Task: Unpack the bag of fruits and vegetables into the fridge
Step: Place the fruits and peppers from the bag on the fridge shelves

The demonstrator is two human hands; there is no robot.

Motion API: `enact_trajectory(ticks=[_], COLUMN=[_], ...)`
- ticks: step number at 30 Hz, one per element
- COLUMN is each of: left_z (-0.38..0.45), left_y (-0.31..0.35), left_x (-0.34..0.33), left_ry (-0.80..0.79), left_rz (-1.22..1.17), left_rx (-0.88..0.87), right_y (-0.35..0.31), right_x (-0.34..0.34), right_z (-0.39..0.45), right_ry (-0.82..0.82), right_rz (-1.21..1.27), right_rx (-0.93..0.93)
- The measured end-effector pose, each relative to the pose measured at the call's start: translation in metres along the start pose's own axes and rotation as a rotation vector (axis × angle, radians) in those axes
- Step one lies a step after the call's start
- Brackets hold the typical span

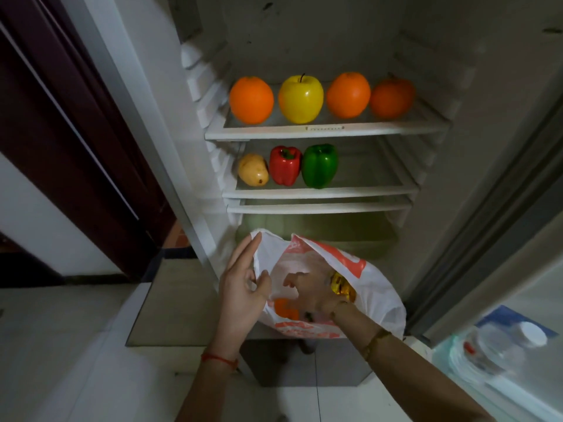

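Fridge [213,123]: door open, three shelves in view; nothing on the third, lowest shelf, which sits close under the second.
Top shelf [326,131]: four fruits in a row near the front edge. From the left edge: orange [251,99], yellow apple [300,99], second orange [348,94], third orange [392,98] toward the right edge. Neighbours stand just beside each other; contact cannot be told.
Second shelf [320,193]: three items grouped at the left end. Mango [253,173] nearest the left edge, red pepper [285,166] beside it, green pepper [320,166] next; right half of the shelf carries nothing.
Bag [377,287]: white plastic with orange print, mouth open, held low in front of the fridge below the shelves. Inside: something orange [286,309] at the bottom and a yellow item [342,286] near the right wall; neither can be identified.
Left hand [243,287]: thumb and forefinger pinch the left rim of the bag; other fingers straight, pointing up. Red cord at the wrist.
Right hand [310,292]: inside the bag mouth, fingers curled downward; whether it grips anything cannot be told. Beaded band at the wrist.
Door rack, right edge of view: clear bottle with white cap [511,339], blurred.
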State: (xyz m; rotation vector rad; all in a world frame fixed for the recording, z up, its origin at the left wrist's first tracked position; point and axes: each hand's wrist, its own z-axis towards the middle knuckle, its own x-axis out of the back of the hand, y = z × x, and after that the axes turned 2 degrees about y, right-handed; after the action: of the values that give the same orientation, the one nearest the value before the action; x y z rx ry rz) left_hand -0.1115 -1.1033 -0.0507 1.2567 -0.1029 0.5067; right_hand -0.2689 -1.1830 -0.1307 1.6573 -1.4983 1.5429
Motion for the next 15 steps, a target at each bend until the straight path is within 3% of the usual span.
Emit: enact_trajectory(ticks=[4,8,15], left_z=[-0.009,-0.011,-0.010], left_y=[0.007,0.005,0.004], left_x=[0.004,0.005,0.003], left_ry=[0.010,0.012,0.008], left_rz=[0.021,-0.007,-0.009], left_rx=[-0.007,-0.003,-0.030], right_y=[-0.003,-0.003,0.008], right_x=[-0.032,-0.058,-0.073], right_z=[0.013,0.018,0.022], right_ry=[-0.105,-0.059,-0.008], right_rz=[-0.012,-0.122,-0.092], right_rx=[-0.049,-0.114,-0.131])
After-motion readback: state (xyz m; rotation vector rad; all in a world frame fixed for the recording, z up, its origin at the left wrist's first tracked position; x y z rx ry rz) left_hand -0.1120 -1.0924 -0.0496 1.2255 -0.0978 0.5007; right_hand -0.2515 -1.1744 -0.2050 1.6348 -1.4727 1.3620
